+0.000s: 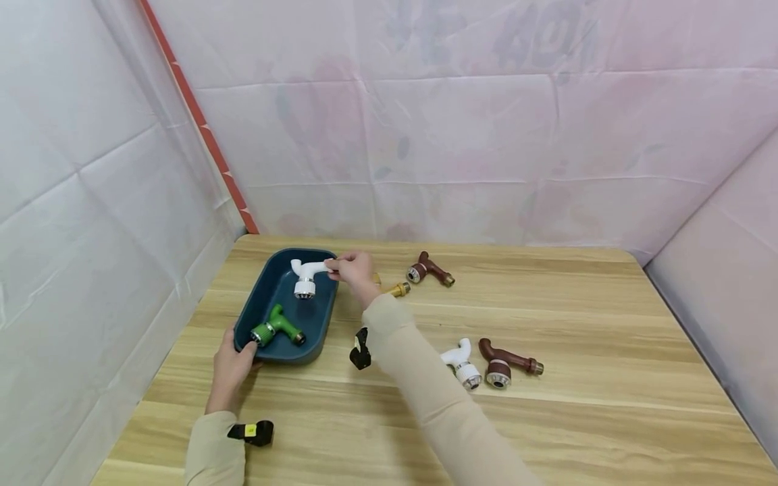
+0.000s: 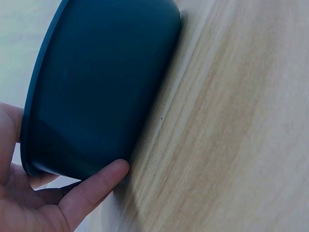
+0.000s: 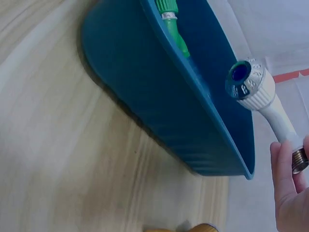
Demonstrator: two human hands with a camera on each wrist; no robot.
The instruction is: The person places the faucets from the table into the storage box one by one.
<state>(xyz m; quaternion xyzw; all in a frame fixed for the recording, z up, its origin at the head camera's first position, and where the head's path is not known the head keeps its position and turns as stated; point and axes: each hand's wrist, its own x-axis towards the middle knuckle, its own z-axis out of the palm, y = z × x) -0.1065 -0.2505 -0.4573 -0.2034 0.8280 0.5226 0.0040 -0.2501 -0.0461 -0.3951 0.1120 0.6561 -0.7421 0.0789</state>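
Observation:
A dark teal plastic basin stands on the left of the table. My left hand holds its near left corner, thumb over the rim and fingers against the outer wall. Above the far end of the basin, a white plastic tap is pinched by its threaded end in my right hand. In the right wrist view the same white tap shows over the rim, its chrome-ringed outlet facing the camera. A green tap lies inside the basin, at the near end.
Right of the basin lies a yellow tap, partly hidden by my right hand and sleeve. A brown tap lies farther back. Nearer are another white tap, partly behind my sleeve, and a second brown tap. Fabric walls border the table.

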